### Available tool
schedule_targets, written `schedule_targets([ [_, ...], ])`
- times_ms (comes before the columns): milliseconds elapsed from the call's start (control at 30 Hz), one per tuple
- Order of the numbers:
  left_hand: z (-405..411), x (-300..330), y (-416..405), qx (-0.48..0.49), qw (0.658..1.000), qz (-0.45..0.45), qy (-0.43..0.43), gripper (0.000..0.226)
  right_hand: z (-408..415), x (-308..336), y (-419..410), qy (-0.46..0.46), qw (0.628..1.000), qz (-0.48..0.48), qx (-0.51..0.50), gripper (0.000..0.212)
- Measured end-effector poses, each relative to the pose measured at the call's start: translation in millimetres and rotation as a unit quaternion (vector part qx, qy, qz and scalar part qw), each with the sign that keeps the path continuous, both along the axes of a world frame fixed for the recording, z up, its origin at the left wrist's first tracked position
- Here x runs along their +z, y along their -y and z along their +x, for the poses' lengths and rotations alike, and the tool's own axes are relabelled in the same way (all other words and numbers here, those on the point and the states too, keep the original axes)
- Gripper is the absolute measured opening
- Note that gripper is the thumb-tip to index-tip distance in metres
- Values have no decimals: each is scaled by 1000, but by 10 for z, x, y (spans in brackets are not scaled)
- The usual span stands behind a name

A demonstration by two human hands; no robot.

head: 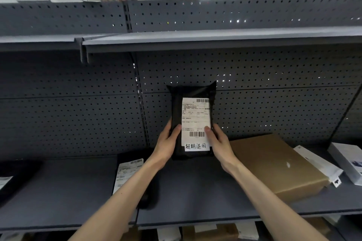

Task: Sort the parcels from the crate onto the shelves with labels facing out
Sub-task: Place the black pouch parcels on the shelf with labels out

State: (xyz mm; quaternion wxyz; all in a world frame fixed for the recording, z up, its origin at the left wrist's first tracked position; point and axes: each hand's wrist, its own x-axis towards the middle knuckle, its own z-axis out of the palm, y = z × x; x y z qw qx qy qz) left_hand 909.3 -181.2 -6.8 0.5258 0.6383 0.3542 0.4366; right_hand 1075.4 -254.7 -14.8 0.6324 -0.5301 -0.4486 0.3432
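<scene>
Black parcel (177, 115) stood upright on the shelf (195, 186) against the pegboard (274, 107), each grip, left hand (166, 142) and right hand (218, 141), grasping a lower edge so the label (195, 123) faces outward.

Two bare forearms entered from the bottom edge, with no sleeve, watch, bracelet or ring to be seen on either. The left hand (167, 141) and the right hand (219, 141) were ungloved. Both were slim, with long fingers and short, unpainted nails on the thumbs. The wrists were narrow, and the forearms widened toward the elbows, which lay out of view.
</scene>
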Motion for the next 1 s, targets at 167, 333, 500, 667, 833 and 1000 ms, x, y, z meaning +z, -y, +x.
schedule_targets([
  [167, 12, 79, -14, 15, 1000, 1, 18, 45, 20, 149, 4, 37, 999, 0, -2, 26],
  [333, 109, 145, -30, -2, 999, -25, 43, 43, 224, 282, 38, 89, 995, -38, -24, 36],
  [500, 275, 212, -46, -35, 997, -31, 58, 43, 432, 490, 232, 179, 978, -74, -81, 29],
  [667, 593, 273, 65, -100, 993, -17, 61, 39, 744, 535, 686, 298, 922, -128, -209, 34],
  [833, 1089, 292, 388, -190, 980, -24, 60, 47, 1144, 547, 1399, 387, 835, -254, -297, 32],
  [1000, 1686, 278, 993, -309, 949, -37, 53, 36, 1387, 651, 2369, 409, 746, -367, -377, 36],
])
